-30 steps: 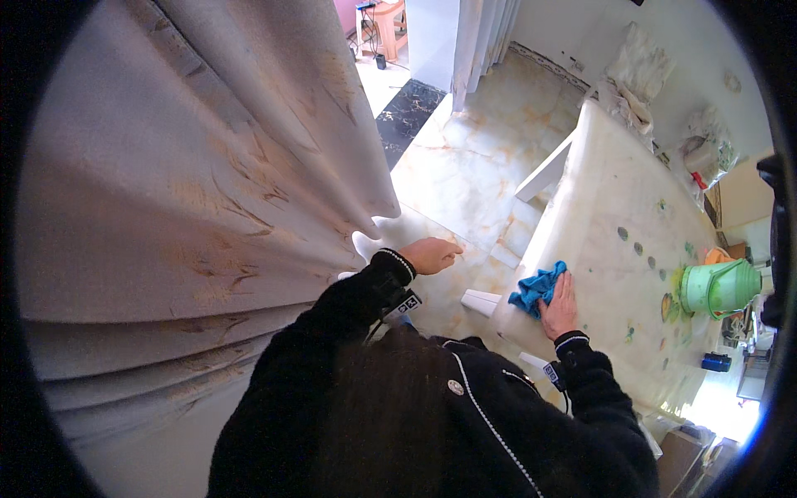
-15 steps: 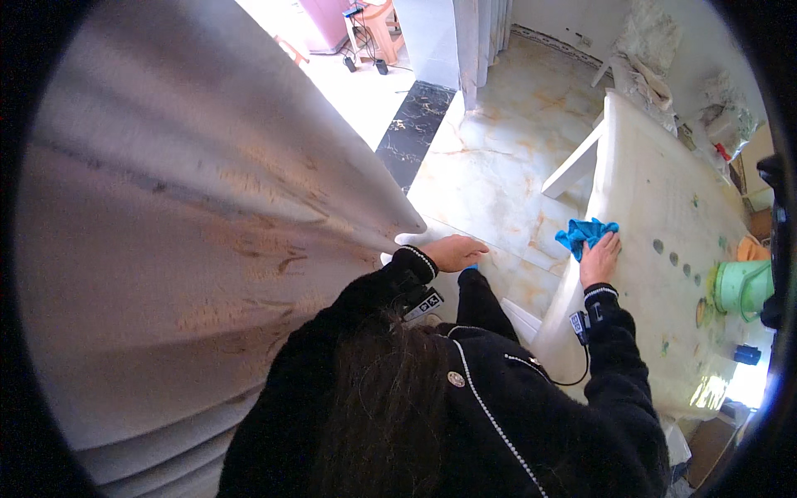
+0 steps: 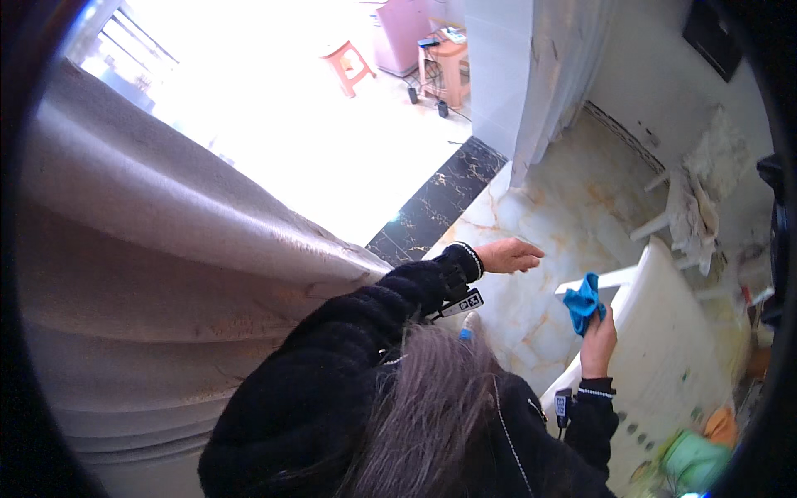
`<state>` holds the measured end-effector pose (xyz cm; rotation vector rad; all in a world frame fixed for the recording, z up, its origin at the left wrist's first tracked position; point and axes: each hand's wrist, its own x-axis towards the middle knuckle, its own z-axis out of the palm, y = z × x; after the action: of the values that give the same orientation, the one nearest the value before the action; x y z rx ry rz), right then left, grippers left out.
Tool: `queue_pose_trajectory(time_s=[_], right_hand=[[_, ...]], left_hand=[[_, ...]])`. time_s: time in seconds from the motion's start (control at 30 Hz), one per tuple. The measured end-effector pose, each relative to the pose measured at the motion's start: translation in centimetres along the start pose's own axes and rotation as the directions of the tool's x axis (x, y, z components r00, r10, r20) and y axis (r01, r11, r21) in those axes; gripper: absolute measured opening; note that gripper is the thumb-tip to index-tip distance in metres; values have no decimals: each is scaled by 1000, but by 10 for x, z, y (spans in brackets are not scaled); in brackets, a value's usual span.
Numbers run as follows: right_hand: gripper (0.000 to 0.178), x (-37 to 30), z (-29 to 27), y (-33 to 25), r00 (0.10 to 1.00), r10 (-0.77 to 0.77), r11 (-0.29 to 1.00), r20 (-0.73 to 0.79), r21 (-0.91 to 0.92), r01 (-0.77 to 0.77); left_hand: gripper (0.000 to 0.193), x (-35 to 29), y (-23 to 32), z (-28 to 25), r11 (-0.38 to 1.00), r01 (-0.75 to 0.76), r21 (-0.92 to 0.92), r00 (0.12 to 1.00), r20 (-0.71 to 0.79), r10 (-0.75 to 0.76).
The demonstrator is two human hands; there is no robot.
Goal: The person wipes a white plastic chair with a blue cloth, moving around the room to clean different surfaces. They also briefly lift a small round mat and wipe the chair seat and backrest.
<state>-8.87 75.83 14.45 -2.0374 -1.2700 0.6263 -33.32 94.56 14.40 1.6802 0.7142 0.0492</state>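
A crumpled blue cloth is gripped in my right hand, with the fingers closed on its lower part. That hand is at the left edge of a white table, and the cloth rises just past the fingertips. Whether the cloth touches the table I cannot tell. My left hand hangs in the air over the marbled floor, left of the table. Its fingers are loosely bent and point right, with nothing seen in them.
A grey curtain fills the left side. Beyond a black marble threshold stand pink stools. A green bucket and an orange cloth are on the table. Plastic-covered things stand by the wall.
The view has swung, showing more of the bright room. My right hand has gone from flat on the cloth at the table to gripping it upright. My left hand reaches farther forward.
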Motion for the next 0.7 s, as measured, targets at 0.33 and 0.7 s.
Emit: queue_pose_trajectory(time_s=[0.33,0.7], right_hand=[[39,215,132,-154,883,-373,926,287,170,336],[39,425,188,-258,625,-691,653,363,-58,755]], left_hand=[[32,62,-22,-153,940,-193,-281,967,-216,134],[13,113,-90,-375,919,-238,-314,688,-722,-69]])
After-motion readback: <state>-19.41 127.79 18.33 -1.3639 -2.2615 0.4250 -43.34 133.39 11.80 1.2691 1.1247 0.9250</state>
